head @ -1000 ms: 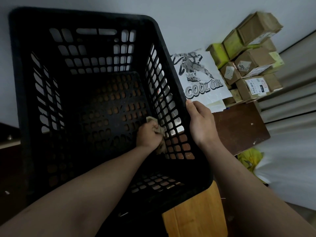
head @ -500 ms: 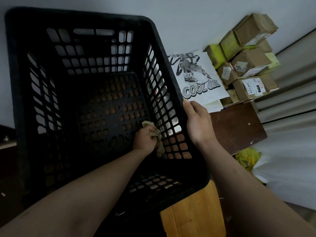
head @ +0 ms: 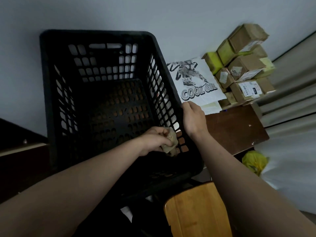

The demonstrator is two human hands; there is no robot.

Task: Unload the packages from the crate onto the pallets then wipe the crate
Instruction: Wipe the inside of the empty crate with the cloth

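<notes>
Dim room, board (head: 196, 212) nearest | left hand (head: 154, 140) inside crate (head: 48, 100), fingers curled round cloth (head: 171, 140) at the right side's foot | right hand (head: 194, 118) grips crate's right rim (fingertips hidden) | bag (head: 203, 82) just beyond | boxes (head: 242, 65) stacked farthest, by wall (head: 171, 17)
</notes>
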